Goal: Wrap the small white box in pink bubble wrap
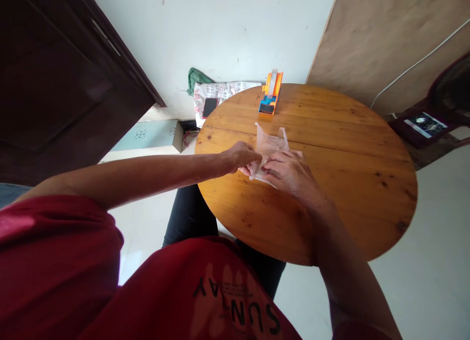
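Observation:
On the wooden round table lies a translucent, crinkled piece of bubble wrap [272, 143], its upper corners sticking up. My left hand [242, 157] is closed in a pinch on the wrap's lower left edge. From the other side my right hand [292, 172] grips the lower part of the wrap with bent fingers, its fingertips close to those of the left. A small brownish spot shows between the hands, too small to name. Whatever may lie inside the folds is hidden by the fingers.
An orange and blue tape dispenser [270, 93] stands at the far side of the round table [352, 183]. Behind the table's left edge are a printed white bag [229, 89], a dark phone-like object [210, 107] and a green bag [198, 79]. A chair [436, 110] stands right.

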{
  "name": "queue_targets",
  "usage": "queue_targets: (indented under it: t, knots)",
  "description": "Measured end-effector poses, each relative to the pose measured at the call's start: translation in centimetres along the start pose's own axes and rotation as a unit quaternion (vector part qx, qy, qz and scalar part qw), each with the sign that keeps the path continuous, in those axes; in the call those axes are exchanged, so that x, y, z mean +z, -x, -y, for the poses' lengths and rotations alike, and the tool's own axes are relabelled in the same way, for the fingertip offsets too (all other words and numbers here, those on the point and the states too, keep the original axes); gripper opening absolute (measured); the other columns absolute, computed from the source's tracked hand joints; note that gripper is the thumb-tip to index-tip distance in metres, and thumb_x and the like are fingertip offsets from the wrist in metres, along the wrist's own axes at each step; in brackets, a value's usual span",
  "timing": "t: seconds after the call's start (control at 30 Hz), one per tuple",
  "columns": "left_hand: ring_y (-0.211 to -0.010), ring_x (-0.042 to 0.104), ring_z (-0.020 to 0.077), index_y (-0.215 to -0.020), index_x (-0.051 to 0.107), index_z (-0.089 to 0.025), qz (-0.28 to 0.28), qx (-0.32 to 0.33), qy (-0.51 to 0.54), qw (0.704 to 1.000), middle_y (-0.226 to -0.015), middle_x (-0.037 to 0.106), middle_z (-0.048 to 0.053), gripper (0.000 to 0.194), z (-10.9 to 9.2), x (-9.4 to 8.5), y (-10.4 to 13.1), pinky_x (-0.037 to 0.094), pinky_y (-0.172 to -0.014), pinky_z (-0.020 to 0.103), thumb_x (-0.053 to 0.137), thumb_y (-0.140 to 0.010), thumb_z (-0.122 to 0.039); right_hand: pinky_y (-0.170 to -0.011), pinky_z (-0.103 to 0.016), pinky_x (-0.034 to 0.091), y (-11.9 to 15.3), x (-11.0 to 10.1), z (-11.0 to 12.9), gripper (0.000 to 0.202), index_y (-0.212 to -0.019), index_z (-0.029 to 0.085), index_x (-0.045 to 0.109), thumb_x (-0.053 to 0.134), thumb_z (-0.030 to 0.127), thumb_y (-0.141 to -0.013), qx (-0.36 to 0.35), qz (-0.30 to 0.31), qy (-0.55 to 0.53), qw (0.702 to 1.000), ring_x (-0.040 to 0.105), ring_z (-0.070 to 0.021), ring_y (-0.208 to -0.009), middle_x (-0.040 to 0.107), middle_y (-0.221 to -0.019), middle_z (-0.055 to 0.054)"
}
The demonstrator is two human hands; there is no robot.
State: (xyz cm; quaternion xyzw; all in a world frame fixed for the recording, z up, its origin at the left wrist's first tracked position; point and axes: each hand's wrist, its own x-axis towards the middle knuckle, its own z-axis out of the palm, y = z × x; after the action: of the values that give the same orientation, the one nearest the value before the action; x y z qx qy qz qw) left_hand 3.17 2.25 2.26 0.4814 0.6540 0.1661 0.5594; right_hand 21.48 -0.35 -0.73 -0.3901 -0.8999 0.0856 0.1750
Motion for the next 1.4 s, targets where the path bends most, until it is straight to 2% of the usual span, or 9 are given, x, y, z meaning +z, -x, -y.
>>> queue_targets:
  t: [0.1,0.4,0.63,0.8,0.93,1.03,1.13,1.27,1.4]
  knots:
    - [-0.057,0.063,0.0144,-0.058,0.055,-0.015,0.026,0.012,-0.038,0.999,-0.051,0.059,0.001,0.016,-0.7,0.1,0.5,0.057,-0.064,0.029,0.059,-0.068,-0.003,-0.092,-0.043,0.036,-0.1,0.1,-0.1,0.015,-0.093,0.025,0.077,0.063,0.030,-0.092,-0.002,-0.003,0.003,1.000,0.060,-0.0252,-0.101,0.074,-0.103,-0.005]
    - [-0.053,0.063,0.0126,-0.054,0.053,-0.015,0.035,0.031,-0.093,0.995,-0.048,0.059,0.000,0.027,-2.0,0.5,0.5,0.057,-0.060,0.026,0.062,-0.075,-0.001,-0.091,-0.042,0.035,-0.2,0.3,-0.3,0.018,-0.089,0.028,0.080,0.064,0.036,-0.093,-0.005,-0.017,-0.002,1.000,0.061,-0.0236,-0.096,0.075,-0.097,-0.004]
    - [-0.056,0.063,0.0118,-0.053,0.061,-0.013,0.073,0.034,-0.136,0.987,-0.051,0.061,0.001,0.029,-3.5,0.4,1.6,0.057,-0.066,0.027,0.053,-0.078,-0.002,-0.095,-0.046,0.036,-0.2,-0.2,-0.1,0.016,-0.090,0.029,0.080,0.065,0.033,-0.092,-0.005,-0.007,-0.016,1.000,0.062,-0.0261,-0.102,0.076,-0.102,-0.005]
    - [-0.059,0.066,0.0137,-0.061,0.067,-0.012,0.104,0.028,-0.108,0.988,-0.055,0.066,0.002,0.019,-3.0,-0.2,1.0,0.057,-0.069,0.027,0.059,-0.075,-0.002,-0.099,-0.049,0.036,-0.1,-0.4,-0.1,0.014,-0.089,0.028,0.079,0.066,0.030,-0.090,0.007,-0.007,-0.010,1.000,0.065,-0.0276,-0.103,0.077,-0.104,-0.004]
    - [-0.058,0.065,0.0128,-0.065,0.070,-0.013,0.131,0.076,-0.115,0.982,-0.053,0.064,-0.001,0.019,-1.9,-0.5,0.3,0.056,-0.065,0.025,0.059,-0.073,-0.001,-0.106,-0.051,0.033,0.3,-0.5,-0.8,0.014,-0.082,0.029,0.077,0.065,0.022,-0.087,0.003,-0.006,-0.021,1.000,0.065,-0.0281,-0.112,0.078,-0.103,-0.001]
    - [-0.055,0.063,0.0129,-0.072,0.074,-0.014,0.130,0.120,-0.153,0.972,-0.054,0.062,-0.002,0.021,-1.2,-0.3,0.1,0.052,-0.059,0.023,0.056,-0.075,-0.002,-0.108,-0.053,0.031,0.6,-0.7,-1.1,0.018,-0.081,0.029,0.075,0.062,0.018,-0.087,0.002,0.000,-0.033,0.999,0.062,-0.0293,-0.122,0.079,-0.104,0.000]
    - [-0.057,0.061,0.0122,-0.073,0.075,-0.016,0.088,0.198,-0.232,0.948,-0.057,0.062,-0.002,0.019,-0.7,0.0,0.3,0.046,-0.058,0.022,0.059,-0.078,-0.007,-0.109,-0.052,0.031,0.7,-0.9,-1.2,0.021,-0.083,0.029,0.075,0.058,0.018,-0.090,0.008,0.004,-0.039,0.999,0.061,-0.0286,-0.126,0.079,-0.104,0.000]
    - [-0.073,0.062,0.0138,-0.075,0.076,-0.018,0.059,0.324,-0.343,0.880,-0.075,0.069,0.003,0.020,0.1,-0.1,0.5,0.044,-0.068,0.023,0.060,-0.084,-0.011,-0.109,-0.052,0.033,0.8,-1.3,-1.4,0.022,-0.079,0.029,0.073,0.057,0.020,-0.090,0.013,-0.012,-0.053,0.998,0.061,-0.0291,-0.126,0.079,-0.100,0.000]
    - [-0.090,0.064,0.0189,-0.087,0.077,-0.018,0.049,0.417,-0.384,0.822,-0.100,0.069,0.010,0.021,1.6,-0.4,0.0,0.048,-0.078,0.028,0.057,-0.092,-0.020,-0.097,-0.046,0.047,1.0,-2.4,-1.8,0.017,-0.080,0.028,0.073,0.059,0.025,-0.090,0.085,-0.080,-0.102,0.988,0.070,-0.0269,-0.104,0.078,-0.092,-0.002]
